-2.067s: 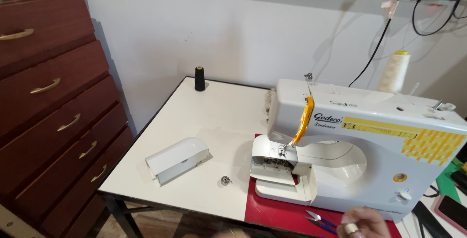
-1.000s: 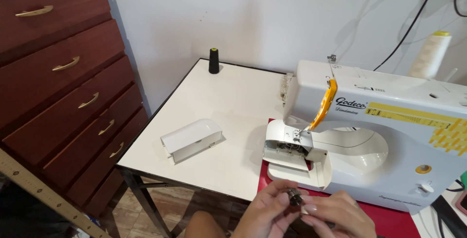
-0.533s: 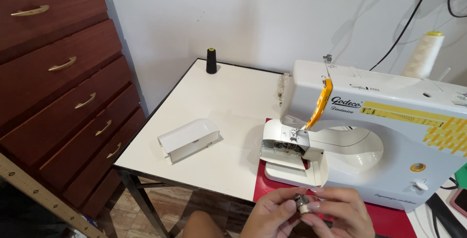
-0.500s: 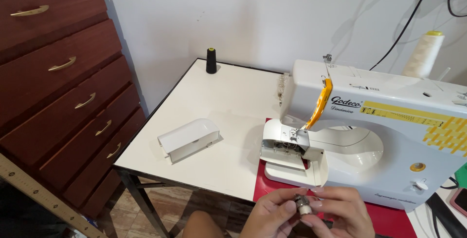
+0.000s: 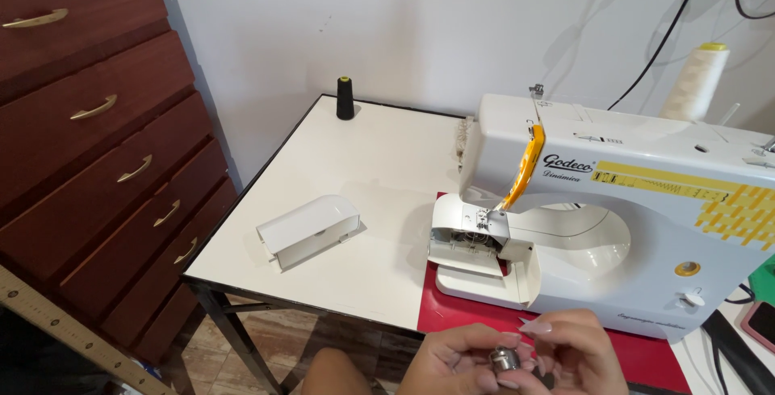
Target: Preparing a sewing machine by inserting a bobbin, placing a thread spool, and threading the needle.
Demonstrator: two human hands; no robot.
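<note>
At the bottom of the head view my left hand (image 5: 456,360) and my right hand (image 5: 569,353) meet over a small round metal bobbin case (image 5: 505,358), pinched between the fingers of both. Just above them stands a white sewing machine (image 5: 613,201) with yellow trim, its front bobbin cover (image 5: 517,270) hanging open. The machine rests on a red mat (image 5: 452,310) on a white table (image 5: 355,193).
A detached white plastic machine compartment (image 5: 309,229) lies on the table's left half. A black thread spool (image 5: 345,98) stands at the back by the wall, and a large cream thread cone (image 5: 694,80) behind the machine. A dark wooden chest of drawers (image 5: 89,144) stands at left.
Two seconds ago only my right hand showed at the bottom edge. Both hands have since come together on the bobbin case, and the view has shifted slightly. A small silver piece on the table is gone.
</note>
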